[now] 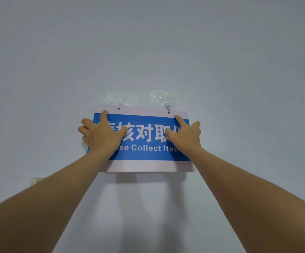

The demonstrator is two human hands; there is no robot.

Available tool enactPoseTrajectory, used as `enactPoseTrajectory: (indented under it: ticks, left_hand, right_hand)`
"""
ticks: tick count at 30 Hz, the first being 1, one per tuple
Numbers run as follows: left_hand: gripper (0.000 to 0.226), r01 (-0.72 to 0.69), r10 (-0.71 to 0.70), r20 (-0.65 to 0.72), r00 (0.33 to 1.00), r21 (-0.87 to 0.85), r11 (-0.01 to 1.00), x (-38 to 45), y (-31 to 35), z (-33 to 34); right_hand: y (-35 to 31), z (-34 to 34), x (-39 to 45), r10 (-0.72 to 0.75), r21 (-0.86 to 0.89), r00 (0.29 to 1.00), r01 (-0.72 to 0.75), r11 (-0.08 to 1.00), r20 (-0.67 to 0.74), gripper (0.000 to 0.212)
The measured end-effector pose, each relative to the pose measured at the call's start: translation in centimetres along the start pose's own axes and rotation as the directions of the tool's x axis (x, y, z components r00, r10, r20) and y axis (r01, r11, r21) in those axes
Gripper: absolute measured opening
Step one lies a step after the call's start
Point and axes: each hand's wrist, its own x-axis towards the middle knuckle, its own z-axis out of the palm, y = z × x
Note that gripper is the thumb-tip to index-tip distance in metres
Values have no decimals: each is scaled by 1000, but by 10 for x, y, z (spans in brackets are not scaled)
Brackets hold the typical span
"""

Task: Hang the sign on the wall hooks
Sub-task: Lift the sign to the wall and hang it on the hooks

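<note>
A blue and white sign (pixel 144 143) with white lettering is held flat against the pale wall. My left hand (pixel 102 134) grips its left side and my right hand (pixel 184 134) grips its right side, thumbs on the front face. The sign's right hole (pixel 168 112) sits just under the right wall hook (pixel 167 106), which pokes out above the top edge. The left hole (pixel 118 108) shows empty. The left hook is hidden behind the sign; only its clear tape patch (pixel 120 98) shows above.
Bare pale wall (pixel 148 42) fills the view all around. A small beige block (pixel 35 180) is fixed to the wall at the lower left, beside my left forearm. Clear tape also covers the right hook's base (pixel 161 94).
</note>
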Motion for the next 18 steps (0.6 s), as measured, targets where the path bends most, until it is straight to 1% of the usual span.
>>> enactPoseTrajectory:
  ticks: [6,11,15,18]
  left_hand:
    - [84,-13,12,25,1000,23,1000,-6,0,-5]
    - [83,-64,63,38,997,33,997,5,6,-10]
    - [83,-62,60,59,996,36,997,14,7,-9]
    - [84,-52,51,48,998,22,998,13,5,-7]
  right_hand:
    - [1,-1,-1,15,-8,1000,-15,1000,4,64]
    - [-1,-1,-1,59,40,998,-59,997,7,65]
    - [-3,2,1,69,40,998,-69,997,-10,66]
    - [-2,2,1,66,28,998,-66,997,-14,65]
